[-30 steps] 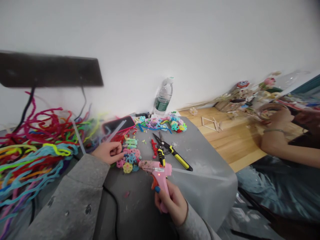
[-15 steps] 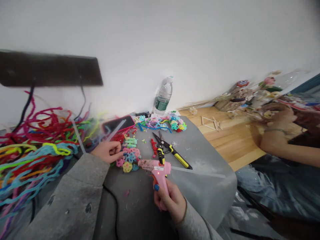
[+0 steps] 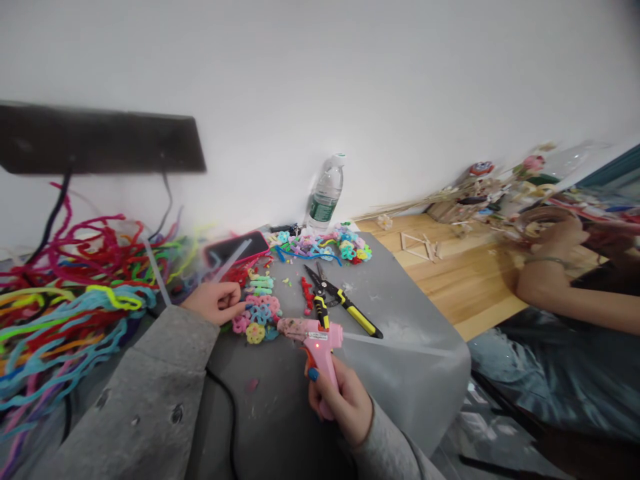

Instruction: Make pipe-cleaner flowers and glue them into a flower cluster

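My right hand (image 3: 340,400) is wrapped round the handle of a pink hot glue gun (image 3: 320,347), whose small light glows red. A clear glue stick (image 3: 400,345) sticks out of its back. The gun's nozzle points left, close beside a cluster of pipe-cleaner flowers (image 3: 260,313) in pink, blue and yellow. At the cluster's left edge, my left hand (image 3: 215,303) is closed with its fingertips on the flowers; the exact grip is partly hidden. Just beyond the gun lie black-and-yellow pliers (image 3: 345,303) with open jaws and a small red twisted pipe-cleaner piece (image 3: 307,296).
Loose colourful pipe cleaners (image 3: 75,320) are heaped at the left. Behind my left hand lies a phone (image 3: 240,250); more pipe-cleaner flowers (image 3: 350,243) lie near a water bottle (image 3: 326,193). A black cable (image 3: 231,407) runs down the grey mat. At right, another person's arm (image 3: 575,293) rests over the wooden table (image 3: 450,280).
The view has shifted very slightly. Both my hands and the glue gun keep almost the same place beside the flowers.
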`<state>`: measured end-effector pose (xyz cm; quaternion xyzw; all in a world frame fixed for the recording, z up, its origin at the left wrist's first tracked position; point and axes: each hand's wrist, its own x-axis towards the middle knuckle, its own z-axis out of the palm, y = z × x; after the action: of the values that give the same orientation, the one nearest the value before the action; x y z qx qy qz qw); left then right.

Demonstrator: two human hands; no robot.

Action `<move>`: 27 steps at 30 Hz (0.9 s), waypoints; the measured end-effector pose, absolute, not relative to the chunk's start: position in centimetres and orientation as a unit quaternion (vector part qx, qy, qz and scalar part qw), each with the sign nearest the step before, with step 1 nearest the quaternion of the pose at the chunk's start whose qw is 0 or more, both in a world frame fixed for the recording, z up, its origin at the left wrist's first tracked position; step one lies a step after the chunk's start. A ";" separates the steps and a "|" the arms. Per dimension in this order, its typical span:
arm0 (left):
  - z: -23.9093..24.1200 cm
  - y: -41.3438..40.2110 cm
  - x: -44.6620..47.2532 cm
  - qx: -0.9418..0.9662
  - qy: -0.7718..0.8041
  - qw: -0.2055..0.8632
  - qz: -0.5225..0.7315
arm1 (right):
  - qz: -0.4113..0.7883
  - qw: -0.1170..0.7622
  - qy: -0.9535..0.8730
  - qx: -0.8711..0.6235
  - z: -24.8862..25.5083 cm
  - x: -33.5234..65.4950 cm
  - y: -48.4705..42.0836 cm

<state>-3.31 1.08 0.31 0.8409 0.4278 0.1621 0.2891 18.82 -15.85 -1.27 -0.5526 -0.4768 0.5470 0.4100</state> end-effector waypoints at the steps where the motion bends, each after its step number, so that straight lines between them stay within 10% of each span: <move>1: 0.3 1.1 -3.3 0.840 0.429 0.289 0.161 | 0.545 0.408 -0.479 -0.554 -1.2 18.8 -15.9; 27: 0.5 1.1 -3.4 0.834 0.436 0.278 0.191 | 0.571 0.563 -0.369 -0.469 0.4 23.2 -15.8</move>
<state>-3.41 1.14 0.46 0.8343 0.4359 0.1909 0.2783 23.18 -15.83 0.43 -0.4693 -0.3688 0.5714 0.5633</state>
